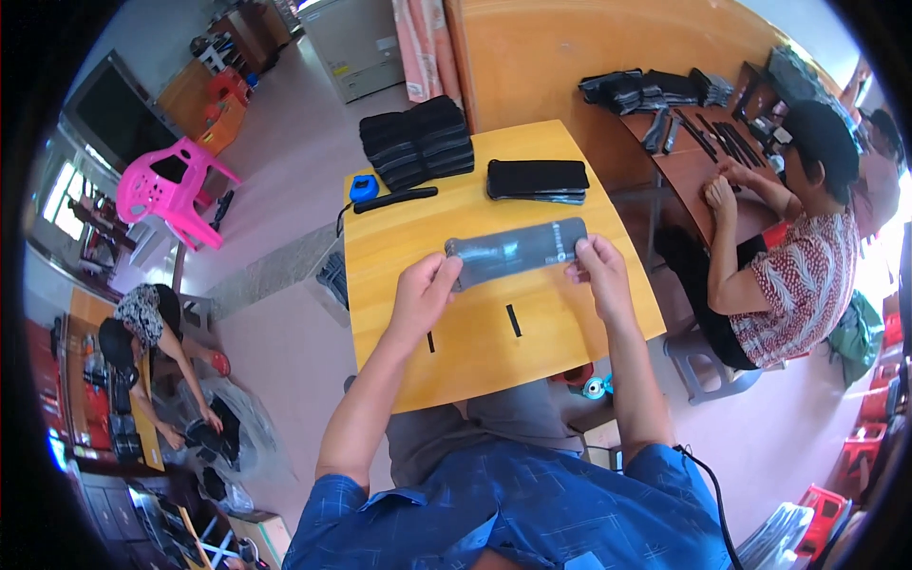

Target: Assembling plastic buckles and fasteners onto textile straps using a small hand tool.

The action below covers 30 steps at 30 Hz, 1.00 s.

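Between my two hands a flat black item in a clear plastic sleeve [513,252] is held up over the yellow wooden table [475,366]. My left hand [427,290] pinches its left end, thumb on top. At the other end, my right hand [600,271] grips the right edge between thumb and fingers. Light glints off the plastic, and pale printing shows near its right end. Beneath it, two short black strips [514,321] lie on the tabletop. Farther off stand a tall stack of black packs [418,142] and a lower stack of black packs [538,179].
A blue tape measure [363,188] and a long black bar [395,199] rest by the table's left edge. On the right, a seated person [788,237] works at a brown table [686,176]. Another person [152,332] bends at far left, near a pink chair [171,185].
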Motion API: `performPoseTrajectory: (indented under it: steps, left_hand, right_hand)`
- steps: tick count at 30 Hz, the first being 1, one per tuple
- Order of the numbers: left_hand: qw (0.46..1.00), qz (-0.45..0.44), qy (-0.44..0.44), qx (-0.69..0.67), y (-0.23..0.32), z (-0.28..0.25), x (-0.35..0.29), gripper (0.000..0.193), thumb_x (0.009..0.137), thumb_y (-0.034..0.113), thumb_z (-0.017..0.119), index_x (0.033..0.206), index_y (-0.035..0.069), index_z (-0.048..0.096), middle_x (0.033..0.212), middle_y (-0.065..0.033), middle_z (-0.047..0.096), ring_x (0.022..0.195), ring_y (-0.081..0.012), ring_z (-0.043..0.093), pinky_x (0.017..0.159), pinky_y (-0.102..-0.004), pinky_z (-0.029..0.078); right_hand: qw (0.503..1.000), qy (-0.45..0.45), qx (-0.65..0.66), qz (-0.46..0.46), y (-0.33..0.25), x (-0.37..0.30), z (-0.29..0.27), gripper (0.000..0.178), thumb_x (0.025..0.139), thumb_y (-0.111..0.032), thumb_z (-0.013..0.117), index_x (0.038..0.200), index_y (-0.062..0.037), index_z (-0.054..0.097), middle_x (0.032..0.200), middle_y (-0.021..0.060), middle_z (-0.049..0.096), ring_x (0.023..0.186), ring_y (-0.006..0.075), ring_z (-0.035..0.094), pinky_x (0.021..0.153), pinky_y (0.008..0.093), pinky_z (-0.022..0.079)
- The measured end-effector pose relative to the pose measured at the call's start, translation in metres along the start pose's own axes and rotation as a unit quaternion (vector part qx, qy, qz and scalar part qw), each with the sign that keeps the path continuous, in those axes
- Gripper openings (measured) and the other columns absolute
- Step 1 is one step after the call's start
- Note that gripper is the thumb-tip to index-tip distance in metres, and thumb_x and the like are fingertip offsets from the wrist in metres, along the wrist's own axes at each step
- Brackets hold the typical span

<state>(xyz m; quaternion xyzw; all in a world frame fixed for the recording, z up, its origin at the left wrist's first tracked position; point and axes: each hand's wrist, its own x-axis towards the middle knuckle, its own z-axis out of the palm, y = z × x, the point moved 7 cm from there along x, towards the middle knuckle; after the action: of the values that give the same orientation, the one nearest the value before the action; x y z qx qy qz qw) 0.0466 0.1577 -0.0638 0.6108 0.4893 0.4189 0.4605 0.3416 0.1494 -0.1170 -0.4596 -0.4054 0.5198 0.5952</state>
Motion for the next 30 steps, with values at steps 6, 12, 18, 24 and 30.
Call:
performPoseTrajectory:
  steps: [6, 12, 18, 24, 30]
  left_hand:
    - [0.925, 0.191, 0.05, 0.324, 0.045, 0.03, 0.093, 0.036, 0.092, 0.027, 0.078, 0.113, 0.002, 0.062, 0.11, -0.0226, 0.069, 0.098, -0.0344, 0.068, 0.083, -0.0447, 0.053]
    - [0.813, 0.344, -0.016, 0.47, 0.091, 0.097, 0.162, 0.092, 0.077, 0.035, 0.088, 0.152, 0.001, 0.046, 0.154, -0.028, 0.047, 0.148, -0.043, 0.041, 0.123, -0.0498, 0.033]
    - [0.757, 0.177, -0.205, 0.595, 0.04, 0.134, 0.227, 0.1, 0.072, 0.043, 0.09, 0.154, 0.004, 0.047, 0.142, -0.0231, 0.059, 0.135, -0.039, 0.055, 0.114, -0.0522, 0.042]
    - [0.773, 0.205, -0.199, 0.567, 0.007, 0.132, 0.255, 0.09, 0.07, 0.051, 0.09, 0.143, 0.008, 0.059, 0.125, -0.0189, 0.065, 0.123, -0.0362, 0.06, 0.104, -0.0474, 0.048]
    - [0.755, 0.195, -0.203, 0.592, -0.005, 0.133, 0.254, 0.1, 0.067, 0.06, 0.09, 0.146, 0.008, 0.057, 0.127, -0.0193, 0.063, 0.125, -0.0389, 0.058, 0.105, -0.0492, 0.049]
  right_hand:
    - [0.994, 0.085, -0.064, 0.002, -0.014, 0.083, -0.037, 0.026, 0.108, -0.031, 0.058, 0.095, -0.0099, 0.067, 0.085, -0.0019, 0.068, 0.072, 0.0068, 0.063, 0.063, 0.0233, 0.047]
    - [0.994, 0.101, -0.031, -0.028, -0.04, 0.145, -0.048, 0.023, 0.108, -0.031, 0.059, 0.102, -0.0103, 0.068, 0.087, -0.0023, 0.07, 0.071, 0.006, 0.063, 0.063, 0.0235, 0.048]
    - [0.995, 0.1, 0.002, 0.013, -0.009, 0.17, -0.068, 0.022, 0.108, -0.03, 0.059, 0.105, -0.0106, 0.069, 0.087, -0.002, 0.07, 0.069, 0.0053, 0.061, 0.062, 0.0225, 0.048]
    - [0.982, 0.126, -0.144, 0.013, 0.014, 0.183, -0.08, 0.026, 0.105, -0.033, 0.06, 0.094, -0.0108, 0.069, 0.083, -0.0039, 0.069, 0.073, 0.004, 0.062, 0.065, 0.023, 0.046]
    - [0.895, 0.182, -0.406, -0.011, 0.012, 0.188, -0.085, 0.038, 0.097, -0.044, 0.063, 0.099, -0.0067, 0.073, 0.092, 0.0153, 0.074, 0.089, 0.0362, 0.072, 0.085, 0.0457, 0.056]
